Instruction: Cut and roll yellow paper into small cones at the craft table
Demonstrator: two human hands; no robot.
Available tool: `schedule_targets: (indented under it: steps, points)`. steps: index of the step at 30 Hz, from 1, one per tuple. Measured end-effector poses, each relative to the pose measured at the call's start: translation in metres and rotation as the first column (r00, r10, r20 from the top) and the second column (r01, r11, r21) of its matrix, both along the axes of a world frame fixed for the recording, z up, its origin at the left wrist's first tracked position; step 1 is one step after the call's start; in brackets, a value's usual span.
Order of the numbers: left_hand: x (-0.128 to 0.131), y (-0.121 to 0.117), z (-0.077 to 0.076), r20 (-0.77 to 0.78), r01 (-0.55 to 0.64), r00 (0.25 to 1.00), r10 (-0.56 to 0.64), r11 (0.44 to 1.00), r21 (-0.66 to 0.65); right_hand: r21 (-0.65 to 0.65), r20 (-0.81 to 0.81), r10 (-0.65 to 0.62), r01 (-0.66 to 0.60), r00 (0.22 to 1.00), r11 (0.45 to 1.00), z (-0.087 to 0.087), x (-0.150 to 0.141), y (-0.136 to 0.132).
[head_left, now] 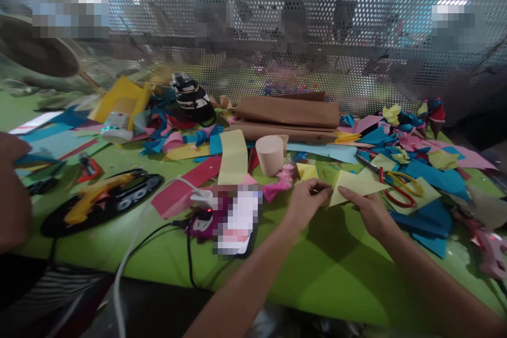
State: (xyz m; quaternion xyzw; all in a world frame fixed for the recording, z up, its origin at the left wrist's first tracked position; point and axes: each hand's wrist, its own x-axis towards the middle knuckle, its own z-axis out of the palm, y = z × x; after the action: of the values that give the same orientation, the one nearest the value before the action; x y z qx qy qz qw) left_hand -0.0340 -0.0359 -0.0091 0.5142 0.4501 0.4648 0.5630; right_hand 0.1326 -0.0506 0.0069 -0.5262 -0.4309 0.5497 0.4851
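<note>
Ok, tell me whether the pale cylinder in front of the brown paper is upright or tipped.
Upright: the pale cylinder stands on end, round face up, its side running down toward the green tabletop.

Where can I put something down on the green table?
A big bare patch of table lies between the forearms, nearer than the yellow paper. Another lies between white cable and phone, but black cords cross it. It's crowded at the back around the brown paper, and on the right around the scissors.
</note>
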Motion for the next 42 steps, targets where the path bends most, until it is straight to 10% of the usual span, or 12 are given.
schedule_targets:
  steps: [26,42]
  points:
    - [0.004,0.001,-0.012,0.088,0.006,0.996,-0.006,1.0,0.002,0.069,0.167,0.119,-0.132,0.979,0.989,-0.004,0.002,0.001]
    - [0.005,-0.003,0.009,0.225,0.04,0.974,-0.004,0.987,-0.156,0.031,0.04,0.059,-0.06,0.997,0.998,-0.001,-0.002,0.006]
